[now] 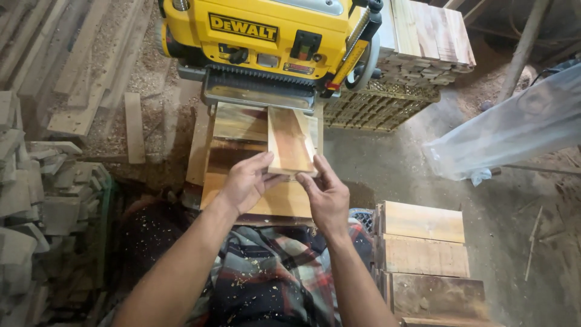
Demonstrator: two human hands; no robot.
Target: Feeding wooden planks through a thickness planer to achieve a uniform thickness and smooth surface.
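Both hands, left hand (pixel 245 181) and right hand (pixel 327 194), apparently pinch the short board's (pixel 290 142) near end, its long axis pointing into the yellow planer (pixel 266 42).

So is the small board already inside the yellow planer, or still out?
Partly in: the small board has its far end under the planer's mouth, while the left hand and right hand hold its near end.

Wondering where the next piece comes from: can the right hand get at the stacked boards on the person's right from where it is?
Probably yes. The right hand is on the short board at the planer, and the stacked boards lie close beside that arm with nothing between.
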